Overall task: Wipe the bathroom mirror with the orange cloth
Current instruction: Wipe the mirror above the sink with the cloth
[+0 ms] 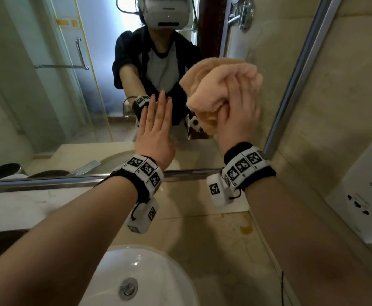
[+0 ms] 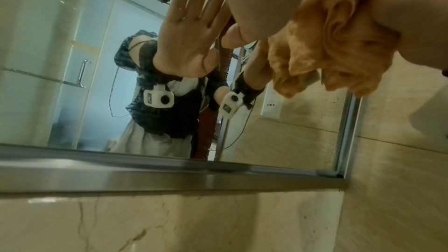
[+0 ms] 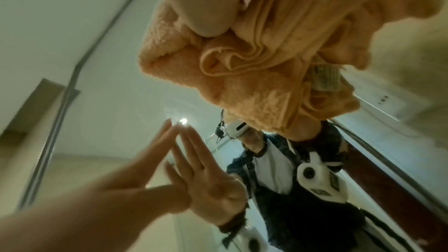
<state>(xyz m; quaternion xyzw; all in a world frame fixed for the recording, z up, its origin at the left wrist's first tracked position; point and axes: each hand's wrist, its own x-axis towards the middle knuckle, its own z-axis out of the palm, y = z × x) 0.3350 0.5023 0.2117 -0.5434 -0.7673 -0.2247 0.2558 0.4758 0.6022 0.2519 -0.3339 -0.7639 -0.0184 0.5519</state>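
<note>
Bathroom, mirror above a marble counter and white sink.
Left hand flat, fingers straight and together, tips on the glass; right hand bunching the orange cloth and pressing it against the mirror near the right frame edge.

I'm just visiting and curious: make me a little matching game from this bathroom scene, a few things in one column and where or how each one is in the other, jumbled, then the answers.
Things:
1. orange cloth
2. left hand
3. white basin
4. wall socket plate

States or places:
A. fingers straight, flat against the mirror
B. on the tiled wall to the right of the mirror
C. bunched up in the right hand
D. below the arms, drain showing

Pairs: 1-C, 2-A, 3-D, 4-B
</note>
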